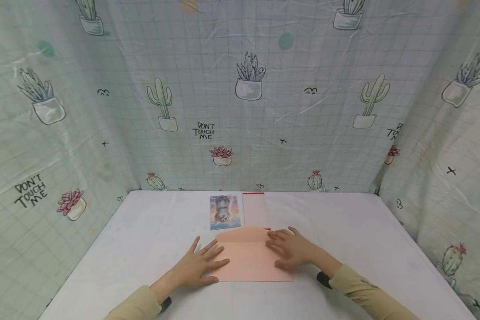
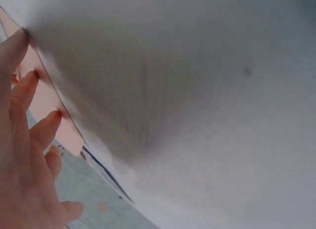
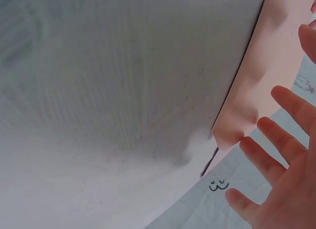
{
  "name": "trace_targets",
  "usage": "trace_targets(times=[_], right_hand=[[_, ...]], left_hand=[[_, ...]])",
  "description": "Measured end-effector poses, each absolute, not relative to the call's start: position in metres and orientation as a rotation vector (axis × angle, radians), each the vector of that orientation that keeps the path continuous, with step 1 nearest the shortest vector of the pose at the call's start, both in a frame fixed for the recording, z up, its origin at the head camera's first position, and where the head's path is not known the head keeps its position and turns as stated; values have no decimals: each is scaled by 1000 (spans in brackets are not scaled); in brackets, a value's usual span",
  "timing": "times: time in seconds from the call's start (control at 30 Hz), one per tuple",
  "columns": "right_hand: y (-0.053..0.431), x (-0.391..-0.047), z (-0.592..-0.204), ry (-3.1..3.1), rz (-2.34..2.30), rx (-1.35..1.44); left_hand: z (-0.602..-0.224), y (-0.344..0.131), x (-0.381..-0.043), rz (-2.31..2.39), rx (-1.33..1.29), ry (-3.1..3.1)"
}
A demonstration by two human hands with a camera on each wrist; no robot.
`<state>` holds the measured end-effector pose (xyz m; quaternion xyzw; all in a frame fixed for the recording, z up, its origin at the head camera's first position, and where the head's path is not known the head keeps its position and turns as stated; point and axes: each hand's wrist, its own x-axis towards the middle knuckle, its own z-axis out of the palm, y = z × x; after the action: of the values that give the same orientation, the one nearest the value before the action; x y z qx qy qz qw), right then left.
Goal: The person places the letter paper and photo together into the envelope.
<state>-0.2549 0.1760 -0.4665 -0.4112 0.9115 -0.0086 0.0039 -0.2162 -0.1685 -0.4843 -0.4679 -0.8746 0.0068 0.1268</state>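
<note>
A peach paper envelope [image 1: 252,262] lies on the table with its flap [image 1: 244,234] unfolded toward the back. My left hand [image 1: 196,265] rests on the envelope's left side, fingers spread; in the left wrist view, fingertips [image 2: 53,119] touch the paper. Over the right side is my right hand [image 1: 292,248], its fingers apart. In the right wrist view, those fingers [image 3: 291,140] cast shadows on the envelope [image 3: 266,66], and some look slightly raised from it. Neither hand grips anything.
Behind the envelope lie a picture card [image 1: 225,212] with a grey animal on it and a pale pink sheet or packet [image 1: 256,211] with red ends. The white table [image 1: 144,231] is surrounded on three sides by a cactus-print cloth [image 1: 264,120].
</note>
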Motion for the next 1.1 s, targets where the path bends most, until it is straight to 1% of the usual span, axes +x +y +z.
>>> trace_targets(times=[0.1,0.4,0.63,0.77,1.0,1.1], right_hand=[[176,-257,-466,2888,-23,-1331],[174,-265,-464,2961,-96,-1339],[168,-283,-464,3053,-229,-1330],[160,-294,-463,3077,-238,-1337],[140,-311,-456,3101,-218,-1263],[129,-320,-457,3126,-196,-1300]], left_hand=[[-485,-169,-216,29,-1349,-2577],[-485,-170,-217,112,-1331,-2609],[-484,-172,-218,138,-1347,-2568],[-485,-172,-218,121,-1356,-2587],[-486,-173,-218,121,-1344,-2618],[-486,-174,-217,119,-1339,-2639]])
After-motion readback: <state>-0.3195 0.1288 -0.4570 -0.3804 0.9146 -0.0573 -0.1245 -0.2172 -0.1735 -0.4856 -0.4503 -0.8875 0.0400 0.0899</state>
